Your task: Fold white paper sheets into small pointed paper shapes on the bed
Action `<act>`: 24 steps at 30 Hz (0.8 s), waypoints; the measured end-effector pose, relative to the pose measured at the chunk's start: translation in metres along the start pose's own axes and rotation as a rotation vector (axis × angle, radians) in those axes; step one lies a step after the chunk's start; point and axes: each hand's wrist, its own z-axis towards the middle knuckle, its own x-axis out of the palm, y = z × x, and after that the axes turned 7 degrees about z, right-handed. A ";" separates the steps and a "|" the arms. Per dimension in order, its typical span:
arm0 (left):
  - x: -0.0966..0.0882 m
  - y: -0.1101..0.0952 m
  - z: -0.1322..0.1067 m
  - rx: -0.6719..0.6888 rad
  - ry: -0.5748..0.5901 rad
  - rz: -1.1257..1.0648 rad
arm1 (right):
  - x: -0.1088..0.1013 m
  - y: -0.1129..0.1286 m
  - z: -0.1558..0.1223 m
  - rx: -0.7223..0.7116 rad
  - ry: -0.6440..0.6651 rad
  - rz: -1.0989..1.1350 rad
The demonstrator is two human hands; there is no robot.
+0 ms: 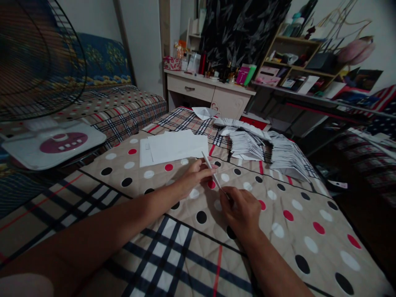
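A piece of white paper (pixel 207 161), seen nearly edge-on as a thin slanted strip, is held between my two hands above the bedspread. My left hand (pixel 193 176) grips its upper part, with fingers closed against it. Its lower end is pinched by my right hand (pixel 243 208), whose curled fingers hide that end. Just beyond my left hand lie several flat white sheets (pixel 179 145), overlapping. Farther to the right, folded white papers stand in a packed row (pixel 247 146), with another packed row (pixel 287 154) beside it.
The bedspread (pixel 198 243) has dots and plaid. A single folded paper (pixel 204 112) lies near its far edge. An electric fan (pixel 52 140) stands at left. Behind are a white dresser (pixel 192 88) with bottles on top and a shelf unit (pixel 297 66) at right.
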 end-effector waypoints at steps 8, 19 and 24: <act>0.001 -0.005 -0.004 0.000 0.007 -0.016 | 0.001 -0.003 -0.003 0.047 0.016 0.029; -0.004 -0.001 -0.002 -0.008 0.055 -0.103 | -0.001 0.003 0.001 -0.006 0.025 0.012; -0.001 -0.004 -0.005 -0.013 0.046 -0.089 | 0.000 0.004 0.001 -0.065 0.040 0.001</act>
